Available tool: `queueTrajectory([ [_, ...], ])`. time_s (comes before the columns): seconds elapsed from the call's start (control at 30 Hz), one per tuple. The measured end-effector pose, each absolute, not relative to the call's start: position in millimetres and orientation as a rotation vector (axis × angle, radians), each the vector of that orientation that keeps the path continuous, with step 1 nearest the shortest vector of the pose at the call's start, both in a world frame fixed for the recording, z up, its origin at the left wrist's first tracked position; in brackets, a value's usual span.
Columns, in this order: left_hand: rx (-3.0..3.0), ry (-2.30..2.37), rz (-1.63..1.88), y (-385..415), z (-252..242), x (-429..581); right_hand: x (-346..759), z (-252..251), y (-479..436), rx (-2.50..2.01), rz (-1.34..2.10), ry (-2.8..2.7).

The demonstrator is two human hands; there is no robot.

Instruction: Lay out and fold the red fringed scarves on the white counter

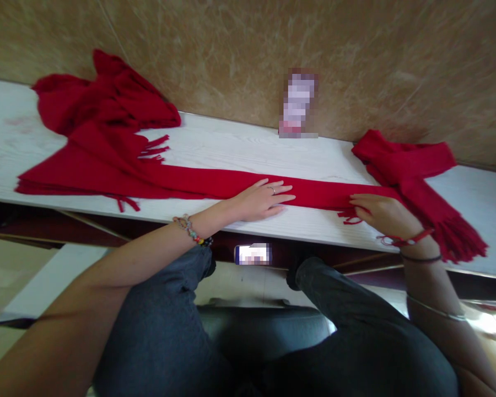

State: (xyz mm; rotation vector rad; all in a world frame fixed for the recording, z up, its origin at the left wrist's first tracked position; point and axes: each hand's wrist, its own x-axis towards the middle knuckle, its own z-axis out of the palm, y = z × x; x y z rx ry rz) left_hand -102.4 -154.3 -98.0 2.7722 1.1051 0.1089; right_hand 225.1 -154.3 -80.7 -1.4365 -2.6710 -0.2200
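A long red scarf (314,193) with fringed ends stretches flat in a narrow folded strip along a white board. My left hand (262,201) lies flat on the middle of this strip, fingers spread. At its right end my right hand (382,212) has its fingers curled and pinched together on the scarf's edge, close to a few fringe strands (349,216); the exact grip is partly hidden. Toward the left the strip widens into loose, layered folds with fringe. Just beyond my right hand rests another folded red scarf (417,182), its fringed end hanging toward the board's front edge.
A bunched heap of red cloth (107,99) lies at the back left against the brown marbled wall (215,55). A blurred-out upright item (298,102) stands at the back of the white board (231,138). A lit phone-like screen (253,254) sits below the front edge.
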Motion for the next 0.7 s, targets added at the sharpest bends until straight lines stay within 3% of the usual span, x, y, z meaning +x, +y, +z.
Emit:
queueTrajectory([
  [0.3,2.749,1.144,0.052,-157,-94,-104,230,-81,-157,-1.283,-0.149,-2.590],
  [0.7,2.752,1.094,0.027,-157,-91,-105,210,-95,-151,-1.465,-0.174,-2.456],
])
